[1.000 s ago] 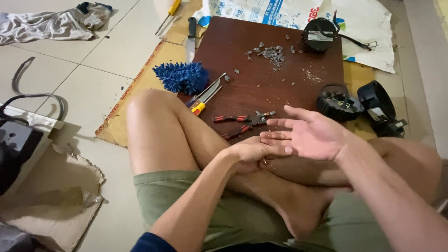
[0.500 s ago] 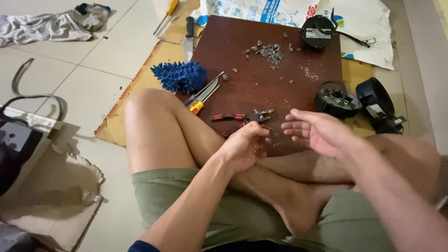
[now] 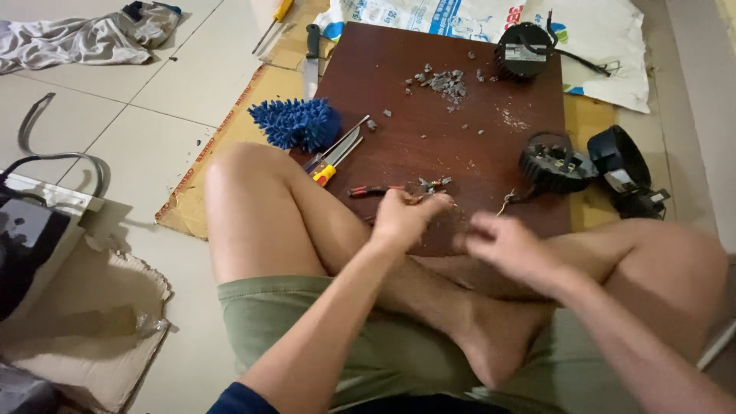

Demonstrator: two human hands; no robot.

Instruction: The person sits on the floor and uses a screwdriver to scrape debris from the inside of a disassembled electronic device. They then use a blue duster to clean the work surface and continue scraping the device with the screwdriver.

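Pliers with red handles lie near the front edge of the dark brown surface, and the left hand rests closed over their jaw end, fingers curled; I cannot tell if it grips them or some small part beside them. At the left edge sit a blue fluffy duster and a screwdriver with yellow tip. Near the far edge, a little heap of grey broken bits is scattered, so some breaking or stripping seems already done. The right hand hovers over the front edge, blurred, fingers loosely bent and holding nothing I can make out. At the right edge a round black ribbed housing stands open, a second black part lying just off the surface, so I judge the work unfinished. Beyond the far edge lies a white sack with blue and red print, and flat yellow-brown cardboard with a red printed border sticks out under the left edge.
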